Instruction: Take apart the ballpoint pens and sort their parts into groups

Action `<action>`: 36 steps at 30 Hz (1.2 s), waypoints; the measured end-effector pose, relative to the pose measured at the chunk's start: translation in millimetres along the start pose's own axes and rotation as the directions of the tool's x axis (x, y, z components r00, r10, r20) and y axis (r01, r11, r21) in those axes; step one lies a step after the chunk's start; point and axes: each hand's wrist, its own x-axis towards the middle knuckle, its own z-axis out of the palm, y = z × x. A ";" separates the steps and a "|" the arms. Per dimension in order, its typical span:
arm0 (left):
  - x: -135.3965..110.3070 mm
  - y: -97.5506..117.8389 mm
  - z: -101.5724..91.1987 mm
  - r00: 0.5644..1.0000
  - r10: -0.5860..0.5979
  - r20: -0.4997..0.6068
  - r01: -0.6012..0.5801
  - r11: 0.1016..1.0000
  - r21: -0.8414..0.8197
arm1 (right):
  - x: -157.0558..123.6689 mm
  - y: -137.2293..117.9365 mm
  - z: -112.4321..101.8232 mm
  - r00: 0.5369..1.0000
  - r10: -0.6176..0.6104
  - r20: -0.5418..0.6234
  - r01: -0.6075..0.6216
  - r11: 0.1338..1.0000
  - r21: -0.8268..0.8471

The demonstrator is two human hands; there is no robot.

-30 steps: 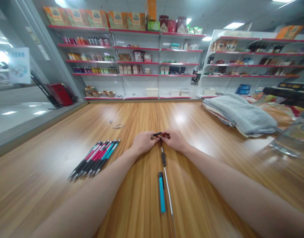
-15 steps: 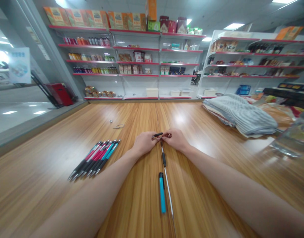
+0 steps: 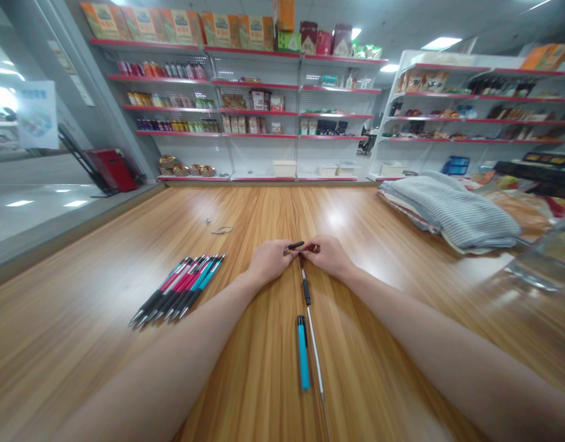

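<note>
My left hand is closed, and a short black pen part sticks out from its fingers towards the right. Thumb and fingertips of my right hand are pinched together right beside it; what lies between them is too small to make out. Just below both hands lies a pen section with a black grip. A thin white ink refill runs on from it towards me. To the refill's left rests a teal pen barrel with a black clip end.
Several pens in pink, teal and black lie in a row at left. Beyond them are a thin loop and a tiny metal piece. Folded striped cloth and a clear container occupy the right. Stocked shelves stand behind the wooden table.
The view has shifted slightly. Both hands stay at the same spot over the pen parts, with only slight finger movement. The parts on the table lie as before.
</note>
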 end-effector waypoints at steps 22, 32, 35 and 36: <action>-1.2 -2.0 -0.7 0.999 0.031 0.012 -0.031 0.997 -0.073 | -1.2 0.4 0.0 1.000 0.029 -0.001 -0.029 0.999 0.026; -12.7 0.1 -17.1 0.990 0.118 -0.078 -0.133 0.965 -0.227 | -7.9 -7.7 -21.2 0.996 0.079 -0.046 -0.061 0.949 0.308; -31.0 11.2 -17.6 0.969 0.180 -0.170 -0.197 0.977 -0.087 | -20.2 -23.4 -28.4 0.999 0.002 -0.042 0.011 0.954 0.301; -37.7 14.7 -17.5 0.961 0.219 -0.171 -0.225 0.974 -0.016 | -24.1 -27.8 -29.2 0.999 -0.025 -0.042 0.036 0.963 0.266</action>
